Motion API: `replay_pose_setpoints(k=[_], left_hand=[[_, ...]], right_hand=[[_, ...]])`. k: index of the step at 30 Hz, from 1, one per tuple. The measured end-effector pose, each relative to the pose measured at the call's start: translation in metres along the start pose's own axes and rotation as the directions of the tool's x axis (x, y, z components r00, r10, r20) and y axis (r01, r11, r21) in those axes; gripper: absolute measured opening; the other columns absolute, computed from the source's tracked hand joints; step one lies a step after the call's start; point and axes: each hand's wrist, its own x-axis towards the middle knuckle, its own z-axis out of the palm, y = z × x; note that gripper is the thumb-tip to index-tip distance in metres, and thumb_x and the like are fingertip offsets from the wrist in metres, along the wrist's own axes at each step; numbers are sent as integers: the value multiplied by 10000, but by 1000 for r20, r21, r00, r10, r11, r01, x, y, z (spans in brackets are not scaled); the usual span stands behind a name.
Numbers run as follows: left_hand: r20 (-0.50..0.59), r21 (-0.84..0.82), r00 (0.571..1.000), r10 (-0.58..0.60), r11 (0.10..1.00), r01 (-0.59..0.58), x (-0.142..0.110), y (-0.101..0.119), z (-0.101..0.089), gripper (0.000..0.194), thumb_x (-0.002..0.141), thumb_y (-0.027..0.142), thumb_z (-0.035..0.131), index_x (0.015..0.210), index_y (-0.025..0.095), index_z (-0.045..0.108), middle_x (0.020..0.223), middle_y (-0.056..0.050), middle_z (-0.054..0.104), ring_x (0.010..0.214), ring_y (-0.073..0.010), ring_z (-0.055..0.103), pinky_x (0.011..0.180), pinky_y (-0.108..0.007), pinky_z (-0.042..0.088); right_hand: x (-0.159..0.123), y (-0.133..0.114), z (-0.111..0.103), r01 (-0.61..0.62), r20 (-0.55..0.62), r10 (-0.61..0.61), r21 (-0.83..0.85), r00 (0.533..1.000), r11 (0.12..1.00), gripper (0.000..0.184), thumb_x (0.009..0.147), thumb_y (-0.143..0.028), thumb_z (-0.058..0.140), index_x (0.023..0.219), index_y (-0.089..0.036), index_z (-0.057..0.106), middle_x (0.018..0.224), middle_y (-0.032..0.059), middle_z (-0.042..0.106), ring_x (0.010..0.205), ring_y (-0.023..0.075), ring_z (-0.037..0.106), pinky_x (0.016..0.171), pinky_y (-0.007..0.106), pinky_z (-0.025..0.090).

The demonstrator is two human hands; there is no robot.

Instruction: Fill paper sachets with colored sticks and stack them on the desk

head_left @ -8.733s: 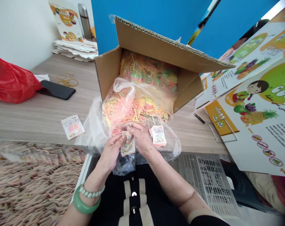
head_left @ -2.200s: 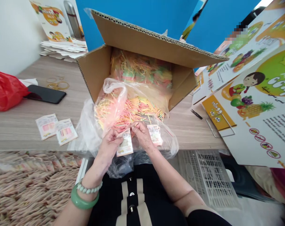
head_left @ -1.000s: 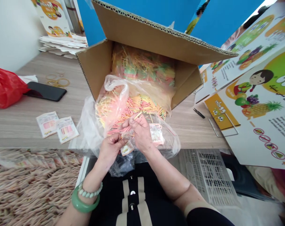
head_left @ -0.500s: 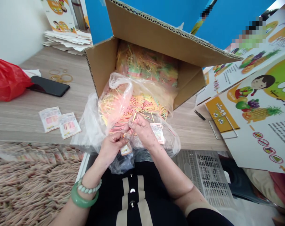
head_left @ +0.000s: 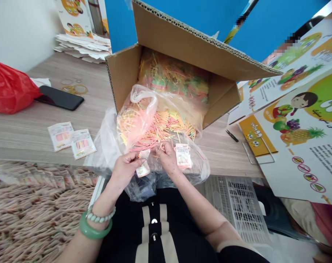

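Evidently, from my remote seat, the work stands midway. Taking the gap between the hands as clock centre, two sachets (head_left: pixel 75 141) showing pinkish strips lie on the bench (head_left: pixel 20 135) toward nine o'clock; I judge them filled. The left hand (head_left: pixel 124 167) pinches the held sachet (head_left: pixel 143 168) just left of centre, and I cannot tell whether anything is inside. The right hand (head_left: pixel 168 157) has its fingers closed on a few short sticks. Remaining, I reckon, are the stack of sachets (head_left: pixel 183 156) at three o'clock and the loose sticks (head_left: pixel 152 133) at twelve, before the carton (head_left: pixel 223 96). Packed rows of packets (head_left: pixel 37 215) at eight suggest plenty finished.
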Motion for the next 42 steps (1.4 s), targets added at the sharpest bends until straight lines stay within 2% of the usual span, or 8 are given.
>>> replay_pose_setpoints(k=[3, 7, 12, 18, 23, 32, 39, 42], left_hand=[[19, -5, 1000, 9, 1000, -9, -1, 1, 4, 207, 580, 311, 821, 645, 160, 694, 553, 38, 571, 476, -94, 450, 469, -211, 370], [12, -31, 1000, 17, 999, -17, -1, 0, 4, 256, 562, 303, 839, 740, 152, 732, 670, 1, 671, 578, -138, 566, 560, -243, 466], [-10, 5, 1000, -10, 1000, 10, -1, -3, 1, 244, 579, 312, 846, 684, 155, 691, 594, 16, 626, 485, -117, 512, 482, -234, 434], [58, 17, 998, -34, 999, 33, -3, 0, 10, 272, 593, 333, 860, 642, 165, 653, 580, 22, 614, 498, -122, 538, 490, -234, 453], [150, -24, 984, -100, 994, 105, -8, 3, 12, 267, 566, 303, 888, 669, 148, 697, 597, 6, 642, 538, -139, 586, 539, -247, 489], [129, -194, 982, -141, 967, 165, -7, 2, 13, 325, 513, 280, 929, 742, 139, 746, 695, -21, 713, 616, -144, 636, 618, -252, 524], [101, -40, 992, -71, 996, 75, -8, 0, 11, 285, 578, 344, 879, 650, 152, 681, 573, 19, 608, 498, -111, 528, 503, -228, 448], [118, -4, 992, -34, 999, 35, -9, -1, 9, 263, 615, 345, 853, 653, 155, 675, 606, 20, 607, 528, -111, 529, 525, -227, 448]], right_hand=[[0, 16, 3, -1, 29, 2, -48, 1000, 999, 92, 906, -348, 556, 908, -262, 588, 942, 1, 665, 911, 191, 643, 863, 351, 513], [4, 11, 2, -21, 105, 26, -41, 994, 999, 107, 913, -329, 516, 860, -258, 576, 880, -2, 676, 812, 183, 647, 783, 335, 514], [14, -34, -4, 10, -88, 23, 359, 996, 933, 93, 921, -318, 525, 880, -243, 489, 780, -16, 661, 765, 167, 661, 794, 344, 525], [15, -85, 14, 7, 79, -73, 632, 994, 775, 184, 934, -390, 569, 890, -249, 461, 769, -28, 660, 764, 166, 686, 764, 340, 559], [9, -79, 27, 172, -45, -178, 562, 983, 809, 160, 960, -379, 561, 908, -241, 502, 794, -18, 672, 809, 164, 692, 860, 374, 547], [-12, -67, 16, 213, 4, -238, 433, 971, 876, 82, 970, -314, 552, 935, -241, 548, 841, 3, 693, 849, 178, 684, 854, 384, 533], [-7, -68, 8, 41, 134, -79, 265, 988, 963, 97, 947, -310, 557, 883, -237, 569, 839, 2, 691, 807, 163, 653, 766, 317, 514], [-3, -66, 12, -73, 111, 38, 332, 993, 940, 107, 926, -334, 565, 870, -244, 546, 831, -11, 696, 787, 165, 666, 750, 314, 529]])
